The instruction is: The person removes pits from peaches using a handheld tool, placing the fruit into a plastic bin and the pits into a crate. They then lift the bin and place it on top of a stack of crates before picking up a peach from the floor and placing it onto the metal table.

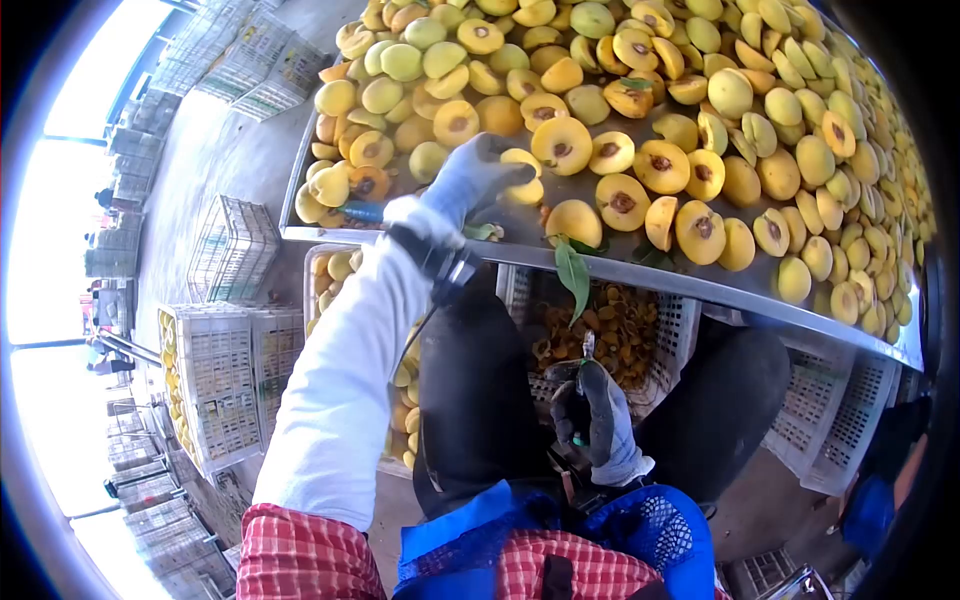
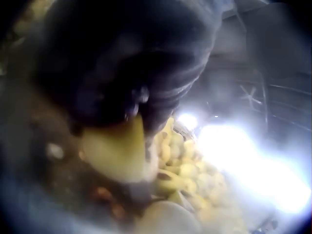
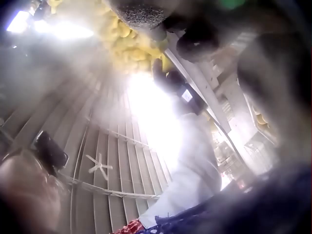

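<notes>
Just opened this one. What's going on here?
A seated person in gloves works at a metal table heaped with yellow fruit, much of it cut in half. The left hand reaches onto the table and appears to hold a fruit half. The right hand, low between the knees, grips a small tool with its tip up. Below the table's edge, a crate holds brownish-orange scraps.

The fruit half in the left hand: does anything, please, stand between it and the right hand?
Yes, the table's metal edge, with a green leaf hanging over it, lies between fruit half and right hand.
</notes>
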Demonstrator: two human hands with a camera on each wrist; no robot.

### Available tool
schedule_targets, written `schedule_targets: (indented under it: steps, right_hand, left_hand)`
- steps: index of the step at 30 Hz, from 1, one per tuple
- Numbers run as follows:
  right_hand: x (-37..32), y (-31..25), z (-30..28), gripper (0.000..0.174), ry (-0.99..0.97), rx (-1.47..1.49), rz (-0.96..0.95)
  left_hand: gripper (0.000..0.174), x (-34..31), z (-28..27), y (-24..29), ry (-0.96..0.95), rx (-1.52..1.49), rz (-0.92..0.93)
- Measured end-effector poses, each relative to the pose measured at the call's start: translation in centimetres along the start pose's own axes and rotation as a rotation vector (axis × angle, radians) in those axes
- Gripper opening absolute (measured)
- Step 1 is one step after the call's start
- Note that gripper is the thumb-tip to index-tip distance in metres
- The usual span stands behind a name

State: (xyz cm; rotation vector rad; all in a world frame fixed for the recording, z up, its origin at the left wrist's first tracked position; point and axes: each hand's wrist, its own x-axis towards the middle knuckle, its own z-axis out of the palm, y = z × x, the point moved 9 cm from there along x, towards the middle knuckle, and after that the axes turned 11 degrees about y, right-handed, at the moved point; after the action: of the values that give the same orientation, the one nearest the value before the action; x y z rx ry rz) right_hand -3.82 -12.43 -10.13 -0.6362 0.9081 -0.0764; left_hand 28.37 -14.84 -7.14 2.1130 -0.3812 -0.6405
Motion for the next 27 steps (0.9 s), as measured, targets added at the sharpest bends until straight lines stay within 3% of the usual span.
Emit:
schedule_targets:
  steps: [1, 2, 4, 5, 6, 7, 8, 9, 10, 11, 12, 19, 25, 27]
  right_hand:
    - [0.0, -1.0, -0.2, 0.042, 0.021, 0.007, -0.085]
    - [0.0, -1.8, -0.4, 0.04, 0.045, 0.013, -0.17]
    - [-1.4, -4.6, 0.3, 0.032, 0.065, -0.035, -0.303]
    - [-2.1, -5.5, 1.1, 0.03, 0.057, -0.141, -0.302]
    - [-2.7, -6.0, 1.8, 0.029, 0.046, -0.248, -0.298]
    - [-2.9, -5.8, 2.4, 0.027, 0.032, -0.355, -0.293]
    - [-3.0, -5.7, 2.6, 0.024, 0.052, -0.554, -0.346]
    - [-3.1, -6.0, 2.9, 0.024, 0.077, -0.685, -0.526]
    - [-3.1, -5.7, 3.2, 0.023, 0.099, -0.813, -0.712]
    - [-3.7, -5.8, 3.9, 0.023, 0.123, -0.938, -0.906]
    - [-3.7, -5.3, 3.6, 0.024, 0.157, -0.929, -0.828]
    - [-4.2, -3.1, 3.8, 0.022, 0.101, -0.98, -0.873]
    - [-4.4, -1.5, 4.1, 0.022, -0.016, -0.759, -0.748]
    - [-4.1, -0.3, 3.9, 0.025, -0.052, -0.735, -0.627]
  left_hand:
    - [0.057, -2.6, 0.3, 1.7, 0.027, -0.102, 0.153]
    - [0.043, -4.2, 1.1, 1.7, 0.001, -0.101, 0.326]
    - [0.051, -11.7, 2.8, 2.8, -0.18, -0.461, 0.233]
    - [0.055, -14.9, 3.2, 1.9, -0.208, -0.631, 0.102]
    - [0.054, -17.3, 3.6, 1.0, -0.197, -0.67, 0.046]
    - [0.043, -19.0, 4.0, 0.9, -0.183, -0.612, 0.134]
    - [0.041, -20.1, 3.9, 0.0, -0.119, -0.653, 0.019]
    - [0.041, -21.2, 3.8, -0.9, -0.05, -0.691, -0.095]
    - [0.041, -22.0, 3.6, -0.5, 0.024, -0.775, 0.003]
    - [0.038, -22.4, 3.2, -0.7, 0.097, -0.677, -0.006]
    - [0.037, -22.7, 3.7, -1.8, 0.112, -0.73, -0.033]
    - [0.029, -24.8, 4.0, -4.9, 0.233, -0.882, -0.15]
    - [0.026, -25.3, 3.5, -4.9, 0.227, -0.824, 0.002]
    - [0.027, -25.5, 3.2, -5.4, 0.255, -0.758, 0.035]
